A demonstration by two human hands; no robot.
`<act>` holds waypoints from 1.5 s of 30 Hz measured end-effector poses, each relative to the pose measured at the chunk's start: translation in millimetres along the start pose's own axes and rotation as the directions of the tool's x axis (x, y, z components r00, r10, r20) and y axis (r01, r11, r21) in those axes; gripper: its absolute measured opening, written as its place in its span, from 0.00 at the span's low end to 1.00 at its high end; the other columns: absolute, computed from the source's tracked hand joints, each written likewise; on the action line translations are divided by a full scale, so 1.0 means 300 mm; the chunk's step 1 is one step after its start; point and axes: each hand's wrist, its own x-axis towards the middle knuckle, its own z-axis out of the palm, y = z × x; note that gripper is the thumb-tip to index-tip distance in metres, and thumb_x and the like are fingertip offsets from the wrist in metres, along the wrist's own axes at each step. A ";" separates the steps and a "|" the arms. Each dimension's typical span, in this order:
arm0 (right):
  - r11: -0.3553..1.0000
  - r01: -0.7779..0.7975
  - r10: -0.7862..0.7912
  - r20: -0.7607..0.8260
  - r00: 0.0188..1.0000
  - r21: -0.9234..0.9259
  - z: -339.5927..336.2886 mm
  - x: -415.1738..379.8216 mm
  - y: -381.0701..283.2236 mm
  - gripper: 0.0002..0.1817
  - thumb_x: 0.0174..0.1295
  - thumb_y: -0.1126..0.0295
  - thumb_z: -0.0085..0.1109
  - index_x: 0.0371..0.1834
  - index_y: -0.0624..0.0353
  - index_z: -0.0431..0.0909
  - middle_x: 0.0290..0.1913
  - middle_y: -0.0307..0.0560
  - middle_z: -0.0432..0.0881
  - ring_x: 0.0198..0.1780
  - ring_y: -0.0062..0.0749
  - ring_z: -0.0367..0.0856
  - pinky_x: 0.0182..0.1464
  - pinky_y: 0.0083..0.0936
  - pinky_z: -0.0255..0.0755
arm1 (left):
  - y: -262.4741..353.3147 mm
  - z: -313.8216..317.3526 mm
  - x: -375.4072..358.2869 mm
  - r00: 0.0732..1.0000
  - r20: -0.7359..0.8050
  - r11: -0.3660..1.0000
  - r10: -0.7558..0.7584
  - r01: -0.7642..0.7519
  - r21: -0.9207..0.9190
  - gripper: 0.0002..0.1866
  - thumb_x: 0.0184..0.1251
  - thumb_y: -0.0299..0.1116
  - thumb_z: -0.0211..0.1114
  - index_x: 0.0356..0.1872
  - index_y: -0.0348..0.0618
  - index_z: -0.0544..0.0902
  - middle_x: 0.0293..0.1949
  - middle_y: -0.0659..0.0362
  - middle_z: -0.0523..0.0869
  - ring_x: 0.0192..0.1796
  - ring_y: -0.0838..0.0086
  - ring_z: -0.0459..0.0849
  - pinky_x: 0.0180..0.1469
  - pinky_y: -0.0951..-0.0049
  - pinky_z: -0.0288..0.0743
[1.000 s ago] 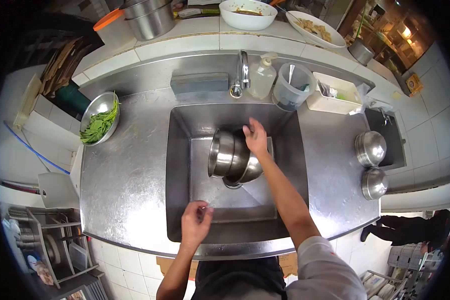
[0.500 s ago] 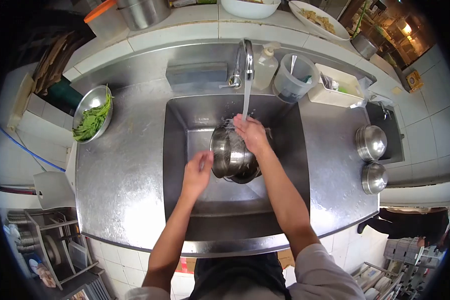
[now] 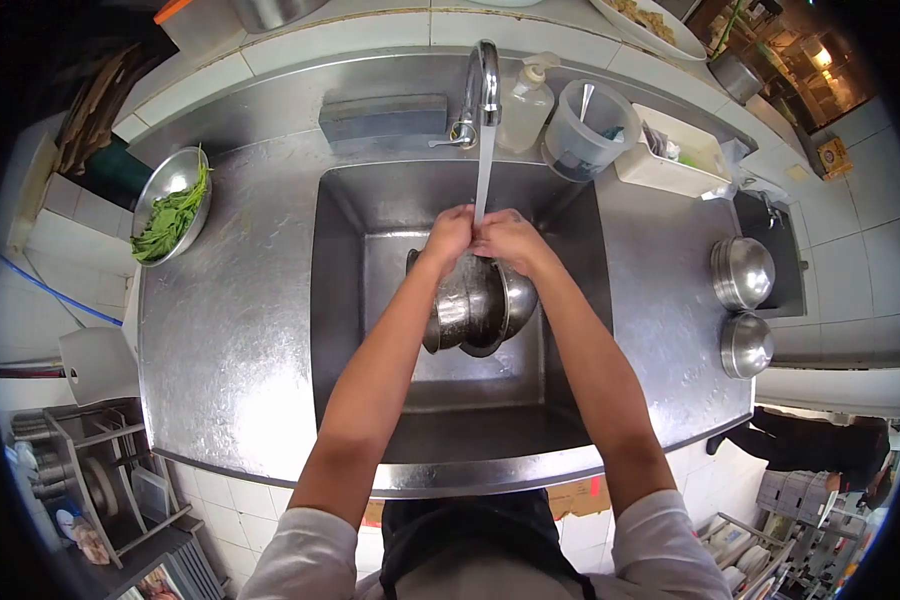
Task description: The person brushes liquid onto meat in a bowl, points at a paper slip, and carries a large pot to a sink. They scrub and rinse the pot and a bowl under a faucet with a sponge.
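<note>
My left hand (image 3: 452, 232) and my right hand (image 3: 508, 240) meet under the water stream (image 3: 485, 165), fingers curled in and touching each other. Both look closed; I see no object in them, though their palms are hidden. Running water comes from the curved chrome faucet (image 3: 484, 75) above. Just below my hands, metal bowls (image 3: 454, 312) lie tilted against one another in the steel sink (image 3: 370, 215). My wrists and forearms hide part of them.
Leafy greens (image 3: 170, 225) fill a metal bowl at the left. Along the back stand a grey block (image 3: 383, 120), a pump bottle (image 3: 526, 108), a plastic tub (image 3: 577, 140) and a white bin (image 3: 663, 172). Upturned metal bowls (image 3: 746, 272) sit at right. A person (image 3: 820, 443) stands beyond.
My left hand has moved up and right from beside the bowls to join my right hand under the water. The bowls have shifted in the sink, and the camera view has tilted slightly downward.
</note>
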 end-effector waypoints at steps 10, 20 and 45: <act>0.854 -0.051 0.113 0.089 0.990 -0.518 -0.018 0.063 -0.017 0.10 0.54 0.76 0.43 0.27 0.69 0.76 0.30 0.50 0.78 0.30 0.32 0.79 0.31 0.20 0.75 | -0.106 0.031 -0.057 0.967 0.118 0.974 -0.226 0.227 0.000 0.10 0.59 0.23 0.47 0.39 0.35 0.75 0.36 0.58 0.79 0.36 0.76 0.78 0.40 0.75 0.73; 0.847 0.013 0.082 0.154 0.985 -0.531 0.000 0.083 -0.080 0.08 0.44 0.76 0.48 0.17 0.69 0.77 0.21 0.53 0.79 0.20 0.34 0.78 0.17 0.25 0.68 | -0.460 0.020 -0.094 0.888 -0.458 0.695 -0.041 0.354 0.625 0.20 0.50 0.42 0.60 0.34 0.31 0.77 0.35 0.40 0.79 0.42 0.51 0.78 0.46 0.61 0.71; 0.525 -0.350 0.072 -0.369 0.927 -0.776 -0.188 0.137 0.278 0.17 0.45 0.68 0.55 0.38 0.68 0.75 0.39 0.61 0.77 0.46 0.47 0.76 0.50 0.31 0.69 | -0.778 -0.024 -0.225 0.498 -0.850 0.898 -0.172 0.435 0.074 0.16 0.56 0.41 0.57 0.33 0.34 0.75 0.34 0.51 0.78 0.38 0.64 0.76 0.41 0.62 0.69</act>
